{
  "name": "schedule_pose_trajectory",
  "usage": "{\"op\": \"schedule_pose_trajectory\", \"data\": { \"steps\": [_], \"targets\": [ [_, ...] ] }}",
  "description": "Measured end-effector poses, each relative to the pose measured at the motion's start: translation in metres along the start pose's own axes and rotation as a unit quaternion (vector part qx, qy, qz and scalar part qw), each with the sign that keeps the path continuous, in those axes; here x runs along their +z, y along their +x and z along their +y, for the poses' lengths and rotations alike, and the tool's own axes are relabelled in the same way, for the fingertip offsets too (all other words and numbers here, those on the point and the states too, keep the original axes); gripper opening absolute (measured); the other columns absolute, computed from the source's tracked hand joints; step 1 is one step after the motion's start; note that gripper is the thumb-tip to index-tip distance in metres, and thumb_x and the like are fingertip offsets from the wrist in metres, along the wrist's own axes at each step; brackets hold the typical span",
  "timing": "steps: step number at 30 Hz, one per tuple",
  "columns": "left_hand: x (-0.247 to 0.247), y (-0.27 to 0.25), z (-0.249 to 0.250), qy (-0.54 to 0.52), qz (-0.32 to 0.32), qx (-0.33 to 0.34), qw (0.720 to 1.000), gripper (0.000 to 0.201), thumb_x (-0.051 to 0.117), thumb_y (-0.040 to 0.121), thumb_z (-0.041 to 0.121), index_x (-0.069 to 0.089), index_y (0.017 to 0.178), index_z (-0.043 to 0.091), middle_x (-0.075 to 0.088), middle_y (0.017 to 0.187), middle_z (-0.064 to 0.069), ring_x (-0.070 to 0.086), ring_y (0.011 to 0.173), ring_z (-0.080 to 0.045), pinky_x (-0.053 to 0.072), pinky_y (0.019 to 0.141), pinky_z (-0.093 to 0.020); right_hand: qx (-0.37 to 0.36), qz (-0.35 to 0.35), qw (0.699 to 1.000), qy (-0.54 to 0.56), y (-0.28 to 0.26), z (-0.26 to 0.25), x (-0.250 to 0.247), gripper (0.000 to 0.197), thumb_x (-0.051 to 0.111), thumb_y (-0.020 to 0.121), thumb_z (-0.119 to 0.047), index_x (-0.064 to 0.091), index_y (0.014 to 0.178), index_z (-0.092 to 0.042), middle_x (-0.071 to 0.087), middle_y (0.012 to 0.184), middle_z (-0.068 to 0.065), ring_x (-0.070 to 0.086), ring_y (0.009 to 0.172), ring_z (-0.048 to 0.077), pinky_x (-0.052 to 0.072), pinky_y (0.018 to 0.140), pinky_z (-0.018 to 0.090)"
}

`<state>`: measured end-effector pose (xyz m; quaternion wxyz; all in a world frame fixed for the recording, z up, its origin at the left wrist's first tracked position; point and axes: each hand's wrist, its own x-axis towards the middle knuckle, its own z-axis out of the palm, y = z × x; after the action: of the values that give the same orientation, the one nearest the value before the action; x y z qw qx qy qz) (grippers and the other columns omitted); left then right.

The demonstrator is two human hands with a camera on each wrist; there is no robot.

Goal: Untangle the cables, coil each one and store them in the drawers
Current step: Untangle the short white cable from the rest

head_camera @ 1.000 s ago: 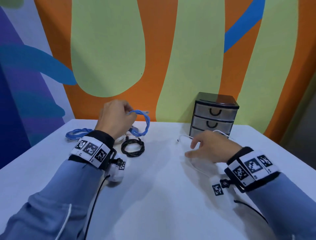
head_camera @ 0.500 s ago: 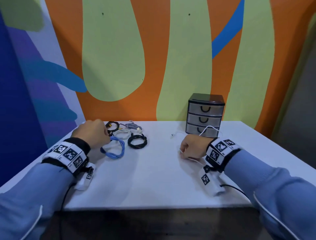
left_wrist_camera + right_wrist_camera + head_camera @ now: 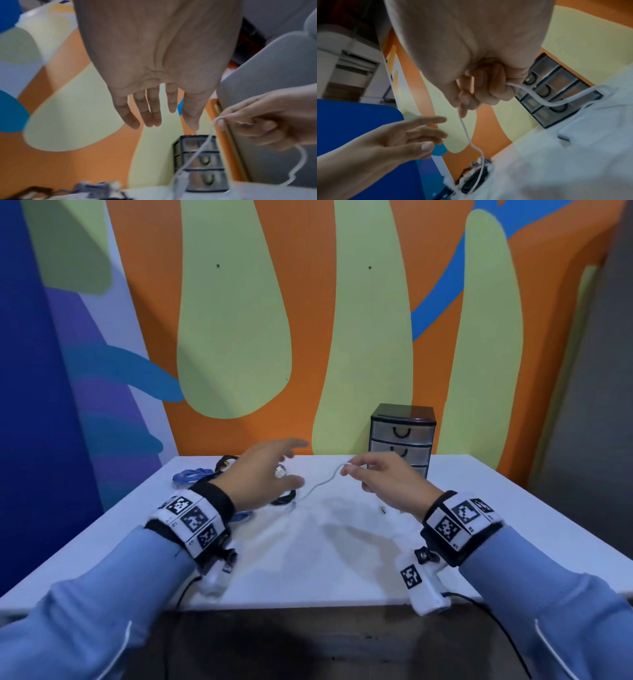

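My right hand pinches a thin white cable and holds it lifted above the white table. The cable sags down left to the tabletop. My left hand hovers empty with straight fingers, just left of the cable. A blue cable lies at the back left, and part of a black coil shows behind my left hand. The small drawer unit stands at the back right, all three drawers closed.
A tangle of further cables lies near the wall at the back left. The painted wall stands right behind the table. The table's front edge is close to my wrists.
My left hand has let go of the blue cable, lifted and spread toward the middle. My right hand has risen from the table with the white cable pinched.
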<state>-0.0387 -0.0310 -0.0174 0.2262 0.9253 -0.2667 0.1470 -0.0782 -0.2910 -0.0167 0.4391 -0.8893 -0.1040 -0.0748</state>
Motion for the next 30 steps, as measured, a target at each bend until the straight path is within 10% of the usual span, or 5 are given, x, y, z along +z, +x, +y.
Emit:
{"op": "schedule_pose_trajectory", "data": {
  "steps": [4, 11, 19, 24, 30],
  "targets": [
    [0.007, 0.011, 0.040, -0.081, -0.054, 0.009, 0.995, 0.041, 0.066, 0.101, 0.050, 0.067, 0.136, 0.030, 0.068, 0.133, 0.009, 0.060, 0.126, -0.008, 0.048, 0.105, -0.031, -0.060, 0.008, 0.998, 0.010, -0.013, -0.020, -0.012, 0.023, 0.062, 0.097, -0.049, 0.080, 0.098, -0.033, 0.061, 0.083, 0.017, 0.055, 0.076, 0.033, 0.053, 0.064, 0.041],
    [0.004, -0.006, 0.064, -0.395, -0.108, -0.060, 0.910, 0.027, 0.057, 0.110, 0.026, 0.064, 0.092, 0.007, 0.066, 0.072, -0.006, 0.057, 0.059, -0.015, 0.053, 0.066, -0.026, -0.061, 0.133, 0.989, 0.005, -0.026, -0.008, -0.038, 0.025, 0.059, 0.104, -0.029, 0.076, 0.089, -0.020, 0.052, 0.058, -0.014, 0.045, 0.054, 0.004, 0.035, 0.058, 0.026],
    [0.013, -0.030, 0.060, -0.343, 0.121, -0.070, 0.929, 0.024, 0.073, 0.100, 0.030, 0.078, 0.083, 0.014, 0.051, 0.064, -0.002, 0.038, 0.061, -0.022, 0.032, 0.055, -0.027, -0.124, 0.290, 0.947, -0.068, -0.039, -0.004, -0.013, 0.025, 0.079, 0.084, -0.032, 0.055, 0.081, -0.024, 0.057, 0.078, -0.007, 0.054, 0.075, 0.017, 0.045, 0.067, 0.037],
    [0.024, -0.051, 0.073, -0.168, 0.263, 0.023, 0.950, 0.021, 0.072, 0.099, 0.036, 0.077, 0.083, 0.023, 0.068, 0.066, 0.000, 0.060, 0.064, -0.023, 0.049, 0.062, -0.040, -0.025, 0.013, 0.998, 0.049, -0.056, -0.033, 0.008, 0.046, 0.061, 0.099, -0.056, 0.078, 0.085, -0.015, 0.070, 0.071, -0.002, 0.060, 0.062, 0.011, 0.047, 0.062, 0.028],
    [0.045, -0.073, 0.086, -0.010, 0.234, 0.081, 0.969, 0.021, 0.061, 0.100, 0.042, 0.075, 0.090, 0.029, 0.057, 0.066, 0.011, 0.052, 0.063, -0.014, 0.048, 0.061, -0.043, -0.011, -0.009, 0.987, 0.160, -0.051, -0.038, 0.024, 0.034, 0.051, 0.108, -0.024, 0.073, 0.092, -0.002, 0.072, 0.082, 0.007, 0.066, 0.076, 0.015, 0.060, 0.079, 0.037]
  ]
}}
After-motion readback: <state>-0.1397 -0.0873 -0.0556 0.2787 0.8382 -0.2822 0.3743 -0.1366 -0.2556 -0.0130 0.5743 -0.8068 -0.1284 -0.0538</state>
